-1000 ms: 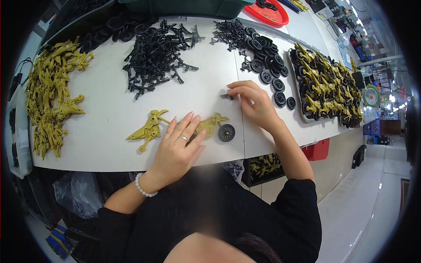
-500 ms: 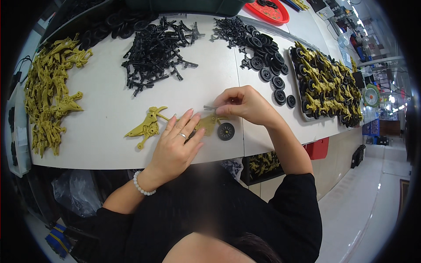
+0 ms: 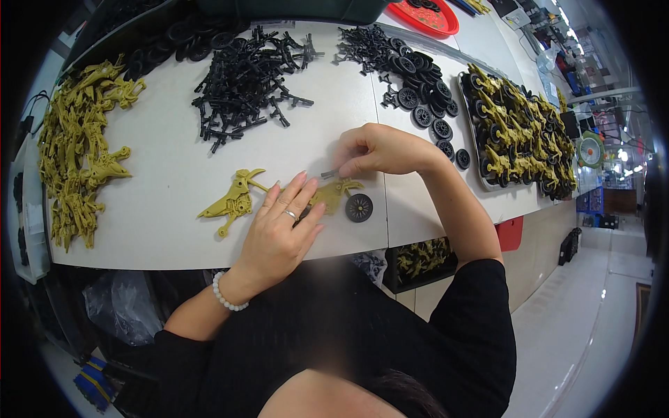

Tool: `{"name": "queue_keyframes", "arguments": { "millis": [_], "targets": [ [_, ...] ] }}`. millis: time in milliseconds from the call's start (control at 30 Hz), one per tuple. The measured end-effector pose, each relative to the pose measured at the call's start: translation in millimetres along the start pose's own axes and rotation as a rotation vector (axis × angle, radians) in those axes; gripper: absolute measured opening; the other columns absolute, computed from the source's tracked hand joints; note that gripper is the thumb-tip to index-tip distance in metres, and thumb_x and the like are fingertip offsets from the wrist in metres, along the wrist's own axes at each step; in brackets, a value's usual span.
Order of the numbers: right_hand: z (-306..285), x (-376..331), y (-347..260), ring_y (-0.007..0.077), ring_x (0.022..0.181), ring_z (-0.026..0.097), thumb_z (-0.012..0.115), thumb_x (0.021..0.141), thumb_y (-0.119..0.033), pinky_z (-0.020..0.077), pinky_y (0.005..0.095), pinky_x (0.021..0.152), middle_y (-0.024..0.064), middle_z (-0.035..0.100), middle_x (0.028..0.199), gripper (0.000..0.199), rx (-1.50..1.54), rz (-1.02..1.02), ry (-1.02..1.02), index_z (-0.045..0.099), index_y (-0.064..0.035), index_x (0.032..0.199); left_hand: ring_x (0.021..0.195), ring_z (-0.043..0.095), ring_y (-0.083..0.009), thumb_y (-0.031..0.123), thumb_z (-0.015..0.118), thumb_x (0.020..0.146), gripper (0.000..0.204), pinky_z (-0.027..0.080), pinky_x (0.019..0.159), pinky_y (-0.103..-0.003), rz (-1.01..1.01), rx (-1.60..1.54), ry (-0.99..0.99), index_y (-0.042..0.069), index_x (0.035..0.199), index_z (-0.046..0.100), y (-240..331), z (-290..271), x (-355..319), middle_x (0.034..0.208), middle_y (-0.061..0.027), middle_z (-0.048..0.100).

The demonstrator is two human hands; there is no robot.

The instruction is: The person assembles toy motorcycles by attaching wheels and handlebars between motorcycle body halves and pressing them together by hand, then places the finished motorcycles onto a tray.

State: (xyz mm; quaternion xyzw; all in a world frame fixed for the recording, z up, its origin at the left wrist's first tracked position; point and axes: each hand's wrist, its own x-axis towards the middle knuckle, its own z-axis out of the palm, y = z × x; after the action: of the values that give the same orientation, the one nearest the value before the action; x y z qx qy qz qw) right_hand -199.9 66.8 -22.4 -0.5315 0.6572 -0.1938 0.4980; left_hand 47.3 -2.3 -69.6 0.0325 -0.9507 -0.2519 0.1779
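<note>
My left hand (image 3: pixel 282 226) lies flat on the white table (image 3: pixel 160 209), fingers spread, pressing down an olive plastic frame piece (image 3: pixel 336 195). A black wheel (image 3: pixel 359 207) sits at that piece's right end. My right hand (image 3: pixel 380 148) hovers just above it, fingertips pinched on a small grey pin (image 3: pixel 329 173). A second olive frame piece (image 3: pixel 233 198) lies loose to the left of my left hand.
A pile of black axle parts (image 3: pixel 247 76) and a heap of black wheels (image 3: pixel 418 83) lie at the back. Olive frame pieces (image 3: pixel 77 146) are stacked at the left. A black tray (image 3: pixel 481 177) of assembled olive pieces stands at the right; a red tray (image 3: pixel 428 14) is beyond.
My right hand came back from the wheel heap toward me and now holds a small pin over the olive piece. My left hand stayed put.
</note>
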Motion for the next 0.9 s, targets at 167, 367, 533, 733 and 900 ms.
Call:
{"name": "queue_keyframes", "arguments": {
  "millis": [167, 367, 533, 733, 900],
  "targets": [
    [12.3, -6.9, -1.9, 0.018, 0.075, 0.062, 0.068, 0.083, -0.013, 0.0484, 0.0299, 0.067, 0.0096, 0.066, 0.082, 0.015, -0.152, -0.105, 0.104, 0.063, -0.0006, 0.091, 0.131, 0.041, -0.0342, 0.018, 0.066, 0.084, 0.032, 0.036, 0.103, -0.052, 0.005, 0.001, -0.003, 0.001, 0.111, 0.064, 0.6, -1.3, 1.2, 0.135, -0.0189, 0.049],
    [19.4, -11.4, 4.0, 0.0166, 0.074, 0.063, 0.069, 0.082, -0.014, 0.0487, 0.0292, 0.068, 0.01, 0.068, 0.082, 0.018, -0.015, -0.077, 0.168, 0.066, -0.0001, 0.093, 0.131, 0.041, -0.0341, 0.02, 0.067, 0.084, 0.033, 0.036, 0.103, -0.052, 0.01, 0.005, -0.009, 0.0, 0.11, 0.064, 0.5, 0.0, -0.1, 0.135, -0.0186, 0.049],
    [19.7, -14.8, 10.3, 0.012, 0.074, 0.061, 0.071, 0.082, -0.012, 0.049, 0.0268, 0.07, 0.0072, 0.069, 0.082, 0.017, 0.177, -0.019, 0.202, 0.069, 0.0007, 0.092, 0.131, 0.042, -0.0336, 0.02, 0.068, 0.084, 0.033, 0.036, 0.103, -0.052, 0.021, 0.009, -0.001, 0.001, 0.111, 0.064, 2.0, -1.6, 1.0, 0.135, -0.0181, 0.05],
    [22.0, -15.1, 5.1, 0.0114, 0.077, 0.061, 0.07, 0.082, -0.012, 0.0491, 0.0261, 0.071, 0.0066, 0.069, 0.083, 0.017, 0.177, -0.015, 0.207, 0.068, 0.0016, 0.092, 0.131, 0.042, -0.0334, 0.02, 0.068, 0.084, 0.032, 0.036, 0.103, -0.052, 0.014, 0.008, -0.001, 0.001, 0.11, 0.065, 0.9, -0.1, -0.6, 0.135, -0.0177, 0.05],
    [28.8, -18.0, 13.9, 0.0122, 0.07, 0.056, 0.07, 0.082, -0.009, 0.0448, 0.0267, 0.064, 0.0049, 0.062, 0.076, 0.012, 0.088, -0.107, 0.263, 0.064, -0.0004, 0.086, 0.131, 0.042, -0.0336, 0.019, 0.068, 0.084, 0.032, 0.037, 0.102, -0.052, 0.015, 0.002, -0.003, 0.001, 0.11, 0.065, 1.4, -1.3, 0.6, 0.135, -0.0176, 0.05]
  ]
}}
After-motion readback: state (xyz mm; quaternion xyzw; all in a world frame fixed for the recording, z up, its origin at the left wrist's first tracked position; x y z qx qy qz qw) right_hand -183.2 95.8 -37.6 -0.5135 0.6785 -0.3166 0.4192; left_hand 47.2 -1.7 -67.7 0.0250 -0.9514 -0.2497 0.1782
